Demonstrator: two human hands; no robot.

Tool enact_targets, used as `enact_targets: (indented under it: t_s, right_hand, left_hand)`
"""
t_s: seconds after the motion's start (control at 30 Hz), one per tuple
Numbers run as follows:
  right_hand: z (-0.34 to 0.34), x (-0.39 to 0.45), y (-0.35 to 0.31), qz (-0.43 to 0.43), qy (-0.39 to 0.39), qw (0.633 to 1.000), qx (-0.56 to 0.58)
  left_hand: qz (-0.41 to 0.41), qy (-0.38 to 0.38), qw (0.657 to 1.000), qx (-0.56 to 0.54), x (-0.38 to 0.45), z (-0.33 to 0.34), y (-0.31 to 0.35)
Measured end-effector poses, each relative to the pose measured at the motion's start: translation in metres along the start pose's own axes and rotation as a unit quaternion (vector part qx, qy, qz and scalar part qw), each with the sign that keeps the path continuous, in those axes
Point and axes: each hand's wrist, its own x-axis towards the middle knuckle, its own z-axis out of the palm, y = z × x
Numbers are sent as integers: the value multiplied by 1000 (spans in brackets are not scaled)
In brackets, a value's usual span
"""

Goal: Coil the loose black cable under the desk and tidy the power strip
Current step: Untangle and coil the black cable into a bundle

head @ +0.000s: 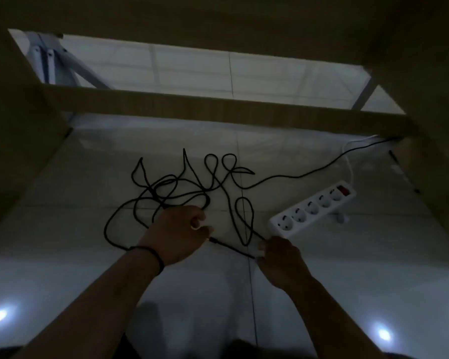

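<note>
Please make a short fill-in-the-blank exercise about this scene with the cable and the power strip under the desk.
1. The tangled cable on the floor is ____ in colour.
2. The power strip has ____ sockets.
3. The strip's switch is ____ in colour.
4. A dark band sits on the wrist of the ____ hand.

Missing words: black; five; red; left

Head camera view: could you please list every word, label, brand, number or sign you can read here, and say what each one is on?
None can be read.
Power strip: no legible brand or label on its white housing; any mark on the red switch is too small and dim.
Black cable: no print visible.
Wristband on the left arm: plain and dark, no text.
</note>
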Motion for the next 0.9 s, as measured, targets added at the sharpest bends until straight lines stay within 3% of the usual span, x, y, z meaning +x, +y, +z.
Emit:
enact_targets:
  t_s: [0.23,0.37,0.5,0.63,0.8,0.9]
  right_hand:
    - [16,11,9,28,16,993,-115]
    - [14,6,5,-11,11,985,-170]
    - [0,-1,-10,-77,63,979,-177]
    - [-19,-10,-17,-136,69,988,-14]
    - [-47,-28,-40,-237,181,936,187]
    - [-58,-33,-48,-254,205,907,267]
  left_hand:
    - [5,-27,1000,13,6,6,-2]
    - [11,-33,999,6,3,5,-1]
    - [33,-26,999,5,-1,4,2]
    - [110,12,994,14,-5,6,6]
    - [241,57,967,54,-10,9,20]
    - [260,55,963,43,-14,6,27]
